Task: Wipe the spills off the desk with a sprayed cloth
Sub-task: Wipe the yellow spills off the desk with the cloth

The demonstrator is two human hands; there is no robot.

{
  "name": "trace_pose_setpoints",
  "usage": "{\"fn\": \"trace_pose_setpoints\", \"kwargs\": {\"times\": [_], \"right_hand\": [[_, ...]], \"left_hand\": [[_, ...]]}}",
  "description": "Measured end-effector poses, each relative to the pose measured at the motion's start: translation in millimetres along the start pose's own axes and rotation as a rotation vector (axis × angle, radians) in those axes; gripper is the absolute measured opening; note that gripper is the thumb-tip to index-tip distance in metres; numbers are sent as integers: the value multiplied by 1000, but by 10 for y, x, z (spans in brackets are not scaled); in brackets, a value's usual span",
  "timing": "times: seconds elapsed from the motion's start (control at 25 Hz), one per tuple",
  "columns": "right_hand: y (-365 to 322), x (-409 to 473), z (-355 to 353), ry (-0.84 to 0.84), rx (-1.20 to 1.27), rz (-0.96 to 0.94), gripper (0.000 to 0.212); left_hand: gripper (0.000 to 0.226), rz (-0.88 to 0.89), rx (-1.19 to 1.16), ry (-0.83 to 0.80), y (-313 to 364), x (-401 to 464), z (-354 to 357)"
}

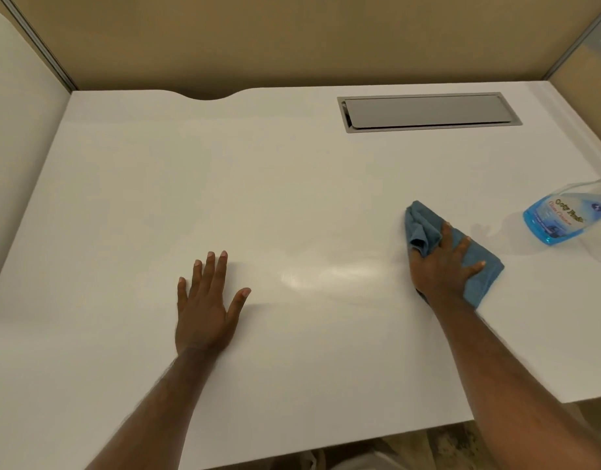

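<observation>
Blue cloth (475, 266) pressed flat on white table (292, 184) under spread right hand (441, 266), nothing held by open left hand (207, 310) laid flat, spray bottle (564, 218) set near cloth.

A crumpled blue cloth (479, 262) lies on the right side of a white table (224, 184), one end bunched into folds and the other spread flat in a point. A clear spray bottle (564, 218) of blue liquid stands near it at the right edge, partly cut off by the frame. A faint glossy smear (319, 276) marks the table left of the cloth.
</observation>
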State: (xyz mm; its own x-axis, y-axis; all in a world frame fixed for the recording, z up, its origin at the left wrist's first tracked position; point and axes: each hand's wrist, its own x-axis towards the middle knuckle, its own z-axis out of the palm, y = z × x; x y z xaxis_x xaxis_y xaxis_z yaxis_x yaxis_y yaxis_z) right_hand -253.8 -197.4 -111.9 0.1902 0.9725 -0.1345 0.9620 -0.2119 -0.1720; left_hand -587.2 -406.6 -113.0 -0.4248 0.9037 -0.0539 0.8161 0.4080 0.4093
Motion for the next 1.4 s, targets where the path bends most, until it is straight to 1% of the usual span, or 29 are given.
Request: {"fn": "trace_pose_setpoints", "kwargs": {"times": [0.12, 0.24, 0.32, 0.52, 0.64, 0.72, 0.84, 0.92, 1.0, 1.04, 1.08, 1.16, 1.2, 1.28, 1.36, 1.4], "right_hand": [[74, -266, -18, -16, 42, 6, 75], [-111, -557, -29, -62, 94, -36, 77], [-307, -794, -12, -71, 105, -133, 80], [-828, -1337, 130, -138, 55, -399, 66], [-1123, -1551, 253, -185, 28, -522, 69], [-1294, -1669, 304, -210, -1, -598, 70], [-1494, -1852, 329, -241, -17, -705, 70], [-1552, -1946, 318, -285, -26, -802, 71], [-1530, -1991, 242, -335, 6, -866, 72], [-1512, -1997, 146, -373, 74, -851, 71], [-1496, -1993, 7, -436, 180, -794, 69], [-1520, -1986, -310, -647, 505, -595, 56], [-1530, -1972, -459, -744, 695, -485, 48], [-1512, -1905, -707, -880, 1015, -370, 37], [-1454, -1768, -871, -999, 1310, -265, 35], [-1398, -1687, -940, -1040, 1415, -181, 37]], "left_hand": [[77, 7, 1, -4, -3, -15, 2], [77, 10, 4, -5, -7, -30, 2], [77, 12, 5, -6, -7, -30, 2], [76, 16, 5, 1, -11, -30, 4], [76, 23, -14, 7, -22, -31, 7], [75, 20, -92, 23, -32, -29, -9], [74, -45, -330, 83, -39, -24, -62], [71, -101, -472, 134, -31, -48, -116], [66, -119, -566, 168, -31, -96, -186], [64, -122, -620, 177, -39, -114, -227], [63, -129, -682, 181, -56, -117, -256], [68, -157, -842, 134, -88, -103, -360], [76, -161, -928, 68, -86, -79, -416], [88, -134, -1070, -124, -20, -35, -540], [90, -110, -1178, -296, 106, -8, -679], [86, -117, -1221, -364, 185, -2, -747]]}}
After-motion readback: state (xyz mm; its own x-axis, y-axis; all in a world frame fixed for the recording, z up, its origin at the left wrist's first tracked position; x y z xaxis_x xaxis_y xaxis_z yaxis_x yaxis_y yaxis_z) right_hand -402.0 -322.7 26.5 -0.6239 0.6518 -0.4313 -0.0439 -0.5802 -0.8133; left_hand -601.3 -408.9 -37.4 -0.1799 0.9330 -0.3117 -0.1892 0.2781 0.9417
